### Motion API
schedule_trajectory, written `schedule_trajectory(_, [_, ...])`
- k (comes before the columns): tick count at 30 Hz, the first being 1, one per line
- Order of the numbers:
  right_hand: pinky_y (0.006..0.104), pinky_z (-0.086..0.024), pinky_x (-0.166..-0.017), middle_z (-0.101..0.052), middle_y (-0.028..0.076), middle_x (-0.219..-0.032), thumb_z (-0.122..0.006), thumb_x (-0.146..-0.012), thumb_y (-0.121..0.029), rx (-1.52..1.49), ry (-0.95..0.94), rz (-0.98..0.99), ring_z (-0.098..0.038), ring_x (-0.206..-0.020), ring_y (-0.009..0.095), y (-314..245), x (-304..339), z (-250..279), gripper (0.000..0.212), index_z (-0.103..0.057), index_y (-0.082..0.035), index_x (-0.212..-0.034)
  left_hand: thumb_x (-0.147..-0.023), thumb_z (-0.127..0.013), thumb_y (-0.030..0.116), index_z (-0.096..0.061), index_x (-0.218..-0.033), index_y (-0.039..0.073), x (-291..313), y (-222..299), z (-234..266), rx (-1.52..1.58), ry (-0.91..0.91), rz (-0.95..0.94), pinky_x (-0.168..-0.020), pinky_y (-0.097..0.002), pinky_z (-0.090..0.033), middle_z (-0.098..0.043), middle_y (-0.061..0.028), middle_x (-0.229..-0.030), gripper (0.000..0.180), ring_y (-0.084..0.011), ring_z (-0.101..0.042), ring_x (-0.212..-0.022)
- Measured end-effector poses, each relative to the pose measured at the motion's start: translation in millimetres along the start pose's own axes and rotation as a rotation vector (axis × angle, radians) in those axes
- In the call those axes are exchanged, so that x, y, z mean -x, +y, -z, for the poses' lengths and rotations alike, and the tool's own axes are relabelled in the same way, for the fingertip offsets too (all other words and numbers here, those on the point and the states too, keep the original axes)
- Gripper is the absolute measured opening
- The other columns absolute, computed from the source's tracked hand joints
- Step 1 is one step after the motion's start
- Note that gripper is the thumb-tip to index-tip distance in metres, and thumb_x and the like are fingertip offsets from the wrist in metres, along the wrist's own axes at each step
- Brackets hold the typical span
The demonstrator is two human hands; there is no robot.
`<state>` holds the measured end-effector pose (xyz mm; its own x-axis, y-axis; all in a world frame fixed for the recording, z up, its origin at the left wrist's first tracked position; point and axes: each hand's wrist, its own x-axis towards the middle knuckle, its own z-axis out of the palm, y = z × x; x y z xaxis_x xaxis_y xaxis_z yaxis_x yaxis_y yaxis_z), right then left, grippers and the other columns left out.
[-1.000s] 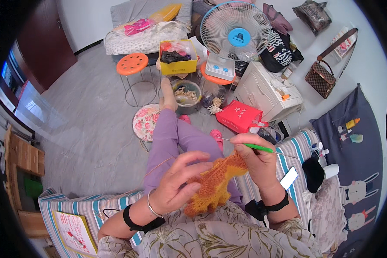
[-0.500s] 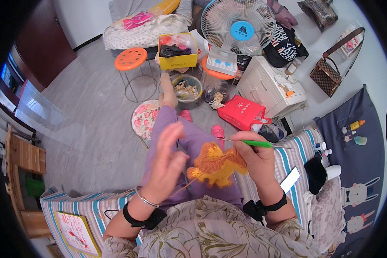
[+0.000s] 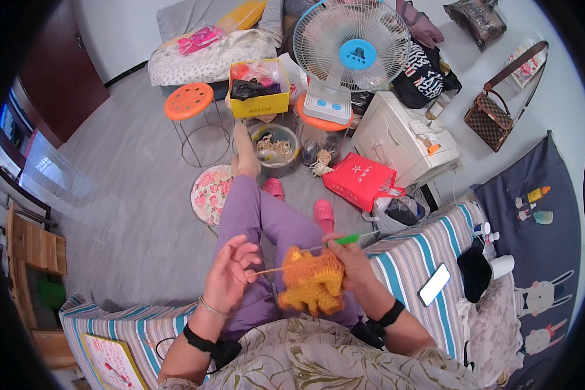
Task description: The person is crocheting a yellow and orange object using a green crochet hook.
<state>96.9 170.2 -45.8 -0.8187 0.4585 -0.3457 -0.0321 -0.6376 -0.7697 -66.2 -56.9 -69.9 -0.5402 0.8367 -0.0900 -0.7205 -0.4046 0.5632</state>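
A fuzzy orange-and-yellow crocheted piece (image 3: 313,281) hangs over my lap, its lower edge ruffled. My right hand (image 3: 352,261) is closed around a crochet hook (image 3: 348,240) with a green handle, and also pinches the piece's right side. The hook's thin metal shaft points left along the top of the work; its tip is hard to make out. To the left, my left hand (image 3: 229,276) has curled fingers, some raised, with a taut strand of orange yarn (image 3: 266,272) running from them to the piece.
I sit on a striped couch cover (image 3: 406,257), a phone (image 3: 435,285) lying to my right. One foot rests near a floral stool (image 3: 209,195). Ahead are a tub of yarn (image 3: 276,168), a red bag (image 3: 359,180), an orange stool (image 3: 188,101) and a fan (image 3: 357,54).
My left hand has come down, drawing the yarn strand out level. My right hand has moved left and lower with hook and piece, which now hangs bunched and turned.
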Motion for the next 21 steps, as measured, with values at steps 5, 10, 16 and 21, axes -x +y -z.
schedule_trajectory(5, [0.0301, -0.052, -0.071, -0.058, 0.006, -0.089, -0.055, -0.093, -0.015, -0.322, 0.06, -0.298, -0.06, -0.08, 0.016, 42.5, -15.4, 34.7, 0.017, -0.055, -0.008, -0.108, -0.098, -0.042, 0.028, -0.038, -0.137, 0.014, -14.6, 2.6, 63.1, 0.181, 0.104, 0.149, -0.09, -0.0482, -0.047, -0.059, -0.0125, -0.118, 0.042, -0.0292, -0.056, -0.11])
schedule_trajectory(10, [0.0318, -0.052, -0.07, -0.057, 0.006, -0.088, -0.058, -0.091, -0.018, -0.06, 0.022, -0.259, -0.059, -0.08, 0.017, 37.2, -15.3, 9.6, 0.019, -0.053, -0.009, -0.107, -0.098, -0.043, 0.027, -0.03, -0.143, 0.015, -21.1, 1.8, 71.2, 0.215, -0.029, 0.226, -0.097, -0.0506, -0.041, -0.053, -0.0132, -0.128, 0.049, -0.0313, -0.053, -0.116])
schedule_trajectory(16, [0.0291, -0.052, -0.073, -0.057, 0.003, -0.093, -0.057, -0.092, -0.013, -0.036, 0.029, -0.226, -0.06, -0.084, 0.015, 49.4, -30.5, 2.1, 0.014, -0.057, -0.007, -0.104, -0.096, -0.046, 0.033, -0.026, -0.144, 0.015, -31.6, 4.1, 74.2, 0.268, -0.042, 0.244, -0.097, -0.0506, -0.04, -0.051, -0.0134, -0.13, 0.055, -0.0318, -0.051, -0.118])
schedule_trajectory(21, [0.0294, -0.052, -0.072, -0.057, 0.002, -0.091, -0.058, -0.092, -0.013, -0.135, 0.032, -0.264, -0.06, -0.083, 0.014, 51.3, -42.7, 14.9, 0.012, -0.057, -0.008, -0.103, -0.092, -0.044, 0.051, -0.023, -0.145, 0.014, -36.8, 2.1, 80.5, 0.335, -0.032, 0.211, -0.098, -0.0516, -0.039, -0.051, -0.0147, -0.131, 0.067, -0.0335, -0.05, -0.119])
